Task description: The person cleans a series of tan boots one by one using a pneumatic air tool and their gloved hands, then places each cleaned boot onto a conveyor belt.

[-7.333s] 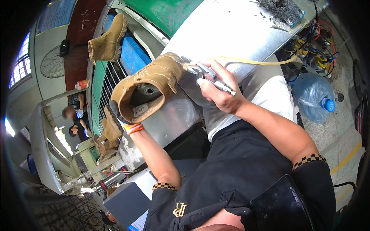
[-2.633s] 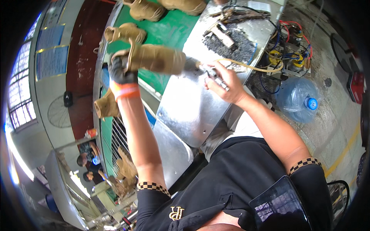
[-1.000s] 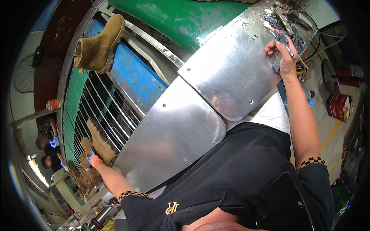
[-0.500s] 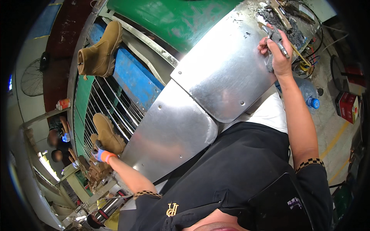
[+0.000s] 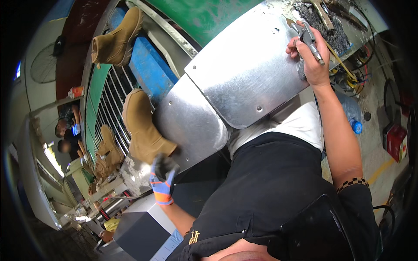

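Note:
My left hand (image 5: 163,178), in a blue, orange and dark glove, grips a tan boot (image 5: 143,130) by its upper end. The fingertips blur with motion. This boot is held over the left part of the metal tabletop (image 5: 187,113), beside the conveyor rods. Bare, my right hand (image 5: 311,56) is closed around a grey metal hand tool (image 5: 308,41), pistol-like with a narrow rod end, above the tabletop's right end. Another tan boot (image 5: 117,39) lies on its side on the conveyor at the upper left.
More tan boots (image 5: 109,150) stand at the conveyor's lower left. A blue beam (image 5: 150,65) and a green panel (image 5: 200,17) lie beyond the tabletop. Dark residue (image 5: 324,26) covers its far right corner. At right are cables and a water bottle (image 5: 350,113); two people are far left.
My left hand has lifted a boot off the conveyor and brought it right, toward me and over the table. My right hand still holds the metal tool, nearly unmoved.

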Demonstrator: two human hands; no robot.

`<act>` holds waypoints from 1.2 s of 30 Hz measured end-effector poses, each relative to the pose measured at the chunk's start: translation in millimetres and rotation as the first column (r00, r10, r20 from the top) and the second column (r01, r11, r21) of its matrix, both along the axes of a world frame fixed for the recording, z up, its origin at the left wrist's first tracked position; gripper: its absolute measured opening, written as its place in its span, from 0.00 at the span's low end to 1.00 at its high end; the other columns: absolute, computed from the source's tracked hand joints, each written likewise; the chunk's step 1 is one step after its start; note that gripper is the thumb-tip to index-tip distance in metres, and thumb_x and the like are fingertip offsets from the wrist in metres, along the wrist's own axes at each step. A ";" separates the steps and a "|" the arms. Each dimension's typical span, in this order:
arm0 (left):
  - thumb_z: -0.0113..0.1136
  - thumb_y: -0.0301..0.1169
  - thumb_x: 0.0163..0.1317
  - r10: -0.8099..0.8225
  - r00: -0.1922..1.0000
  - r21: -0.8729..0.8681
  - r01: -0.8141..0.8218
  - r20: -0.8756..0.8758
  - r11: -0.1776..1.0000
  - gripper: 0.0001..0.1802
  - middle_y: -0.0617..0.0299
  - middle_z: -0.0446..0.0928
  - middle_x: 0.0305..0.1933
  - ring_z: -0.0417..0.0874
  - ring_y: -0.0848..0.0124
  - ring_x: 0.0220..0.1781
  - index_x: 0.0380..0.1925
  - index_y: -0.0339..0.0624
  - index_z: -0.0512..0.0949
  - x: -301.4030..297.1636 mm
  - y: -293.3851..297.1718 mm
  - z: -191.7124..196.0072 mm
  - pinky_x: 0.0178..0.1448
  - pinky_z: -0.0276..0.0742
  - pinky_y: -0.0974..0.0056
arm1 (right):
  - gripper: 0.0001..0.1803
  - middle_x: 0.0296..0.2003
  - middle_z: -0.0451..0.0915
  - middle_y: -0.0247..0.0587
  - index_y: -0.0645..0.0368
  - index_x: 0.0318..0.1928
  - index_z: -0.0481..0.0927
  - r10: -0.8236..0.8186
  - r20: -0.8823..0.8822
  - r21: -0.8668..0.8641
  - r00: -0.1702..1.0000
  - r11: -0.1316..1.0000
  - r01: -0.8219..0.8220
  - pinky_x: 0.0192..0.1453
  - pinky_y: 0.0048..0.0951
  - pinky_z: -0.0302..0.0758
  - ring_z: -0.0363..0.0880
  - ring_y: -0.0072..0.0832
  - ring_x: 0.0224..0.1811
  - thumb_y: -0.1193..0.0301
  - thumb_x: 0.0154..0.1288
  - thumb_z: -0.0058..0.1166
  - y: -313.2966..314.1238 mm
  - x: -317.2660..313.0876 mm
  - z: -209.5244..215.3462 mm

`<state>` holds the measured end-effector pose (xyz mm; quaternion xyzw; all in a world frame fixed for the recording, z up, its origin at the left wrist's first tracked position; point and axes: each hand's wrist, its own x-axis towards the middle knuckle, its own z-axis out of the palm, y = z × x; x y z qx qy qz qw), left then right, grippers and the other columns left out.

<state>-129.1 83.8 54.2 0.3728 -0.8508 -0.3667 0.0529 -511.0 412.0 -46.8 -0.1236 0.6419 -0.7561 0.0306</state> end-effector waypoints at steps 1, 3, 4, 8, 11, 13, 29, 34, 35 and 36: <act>0.72 0.24 0.51 -0.107 0.969 0.178 0.068 0.220 0.982 0.30 0.54 0.81 0.47 0.81 0.67 0.50 0.56 0.34 0.76 -4.6 4.7 24.2 0.58 0.76 0.61 | 0.26 0.33 0.80 0.40 0.71 0.63 0.66 0.001 -0.006 -0.003 1.000 1.000 -0.001 0.38 0.22 0.74 0.79 0.24 0.34 0.72 0.67 0.48 2.5 -0.2 -0.7; 0.71 0.24 0.52 -0.309 0.950 -0.329 0.306 0.045 0.894 0.28 0.52 0.83 0.48 0.83 0.65 0.51 0.56 0.33 0.77 -16.6 -11.7 23.6 0.60 0.76 0.60 | 0.24 0.33 0.80 0.40 0.69 0.61 0.68 0.012 -0.001 -0.039 1.000 0.999 -0.012 0.36 0.21 0.74 0.79 0.22 0.33 0.73 0.66 0.49 1.3 1.0 -3.8; 0.72 0.26 0.53 -0.356 0.933 -0.454 0.295 -0.053 0.840 0.31 0.52 0.81 0.54 0.82 0.63 0.53 0.58 0.35 0.75 -50.7 -11.3 25.0 0.61 0.75 0.60 | 0.23 0.32 0.80 0.39 0.67 0.59 0.70 0.015 -0.001 -0.053 1.000 0.998 -0.015 0.33 0.21 0.74 0.79 0.21 0.32 0.74 0.64 0.49 0.1 0.5 -7.3; 0.80 0.48 0.39 -0.350 0.909 -0.824 0.371 0.227 0.428 0.51 0.43 0.70 0.65 0.70 0.48 0.66 0.63 0.34 0.70 -160.6 -66.1 17.3 0.70 0.66 0.51 | 0.22 0.30 0.80 0.34 0.59 0.58 0.74 0.014 -0.011 -0.061 1.000 0.998 -0.015 0.30 0.21 0.73 0.77 0.17 0.27 0.72 0.62 0.53 2.8 0.0 -16.0; 0.79 0.52 0.38 -0.032 0.781 -0.720 0.589 0.624 0.367 0.53 0.44 0.72 0.61 0.73 0.50 0.63 0.64 0.43 0.69 -203.5 -68.1 -0.7 0.68 0.69 0.53 | 0.23 0.28 0.81 0.34 0.57 0.58 0.75 -0.007 -0.037 0.037 0.999 0.999 0.009 0.32 0.22 0.73 0.78 0.17 0.27 0.70 0.61 0.54 19.1 5.2 -5.2; 0.79 0.52 0.38 -0.126 0.848 -0.709 0.504 0.515 0.493 0.51 0.47 0.74 0.57 0.74 0.51 0.61 0.63 0.47 0.69 -199.8 -117.0 -12.3 0.66 0.70 0.54 | 0.22 0.32 0.80 0.37 0.66 0.61 0.72 0.024 -0.113 0.131 0.993 0.991 -0.009 0.36 0.21 0.75 0.80 0.20 0.33 0.74 0.67 0.49 37.7 12.7 6.5; 0.54 0.48 0.61 -0.523 0.514 -0.535 0.139 -0.680 0.833 0.36 0.43 0.74 0.60 0.77 0.54 0.60 0.60 0.27 0.67 -144.4 3.8 106.8 0.64 0.73 0.52 | 0.25 0.26 0.80 0.38 0.64 0.55 0.75 0.243 -0.179 0.233 0.953 0.952 -0.198 0.36 0.27 0.74 0.77 0.25 0.27 0.71 0.56 0.57 38.1 54.6 43.9; 0.59 0.48 0.58 -0.572 0.490 -0.457 0.344 -0.658 0.820 0.40 0.43 0.75 0.59 0.77 0.53 0.60 0.63 0.29 0.64 -200.4 -0.2 61.7 0.63 0.74 0.52 | 0.24 0.33 0.77 0.38 0.67 0.57 0.74 0.419 -0.371 0.158 0.829 0.908 -0.389 0.38 0.23 0.75 0.77 0.20 0.30 0.74 0.58 0.49 4.9 65.2 94.0; 0.60 0.47 0.58 -0.529 0.496 -0.376 0.380 -0.688 0.845 0.41 0.43 0.75 0.58 0.77 0.54 0.60 0.64 0.30 0.64 -212.0 12.2 69.2 0.63 0.74 0.52 | 0.25 0.34 0.77 0.39 0.67 0.57 0.75 0.409 -0.393 0.106 0.824 0.910 -0.401 0.38 0.23 0.75 0.77 0.20 0.30 0.74 0.57 0.49 -1.6 67.5 103.5; 0.62 0.45 0.57 -0.527 0.540 -0.397 0.348 -0.656 0.850 0.41 0.43 0.75 0.58 0.78 0.54 0.59 0.65 0.31 0.62 -218.6 13.6 73.5 0.64 0.74 0.52 | 0.23 0.37 0.77 0.41 0.68 0.54 0.76 0.415 -0.339 0.057 0.844 0.905 -0.422 0.37 0.23 0.75 0.77 0.20 0.30 0.75 0.56 0.48 -7.3 71.7 112.1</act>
